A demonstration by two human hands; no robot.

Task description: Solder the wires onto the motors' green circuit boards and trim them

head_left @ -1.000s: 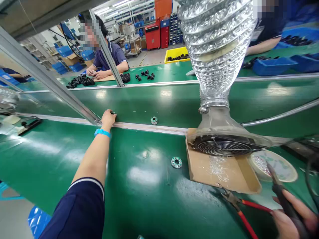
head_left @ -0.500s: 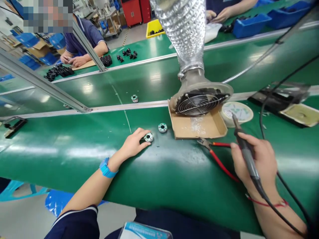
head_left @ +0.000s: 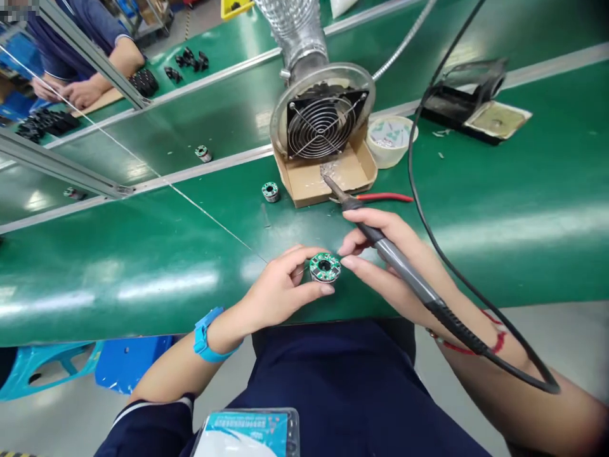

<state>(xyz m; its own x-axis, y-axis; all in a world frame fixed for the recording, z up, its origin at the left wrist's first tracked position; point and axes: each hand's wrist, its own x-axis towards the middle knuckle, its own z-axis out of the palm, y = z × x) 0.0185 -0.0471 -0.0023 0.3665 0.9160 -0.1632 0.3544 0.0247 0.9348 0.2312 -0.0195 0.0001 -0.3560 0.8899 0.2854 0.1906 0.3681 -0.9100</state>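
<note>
My left hand point(head_left: 280, 289) is closed round a small round motor part with a green ring-shaped circuit board point(head_left: 325, 268) on top, close to the front edge of the green bench. In my right hand point(head_left: 394, 260) lies a soldering iron point(head_left: 394, 257), its tip pointing up and left over the cardboard tray. The right thumb and a fingertip reach the near side of the circuit board; whether they touch it I cannot tell. A second such part point(head_left: 271, 192) stands on the bench farther back, left of the tray.
A fume fan point(head_left: 321, 127) on a foil duct hangs over a cardboard tray point(head_left: 304, 190). Red-handled pliers point(head_left: 385, 197) lie partly behind the iron. A tape roll point(head_left: 392, 143) and an iron stand point(head_left: 495, 120) are at the back right. Across the bench sits a co-worker point(head_left: 90, 89).
My left hand has brought the motor part nearer to my body and to the right. My right hand with the soldering iron has moved left, beside it. The head view has shifted.
</note>
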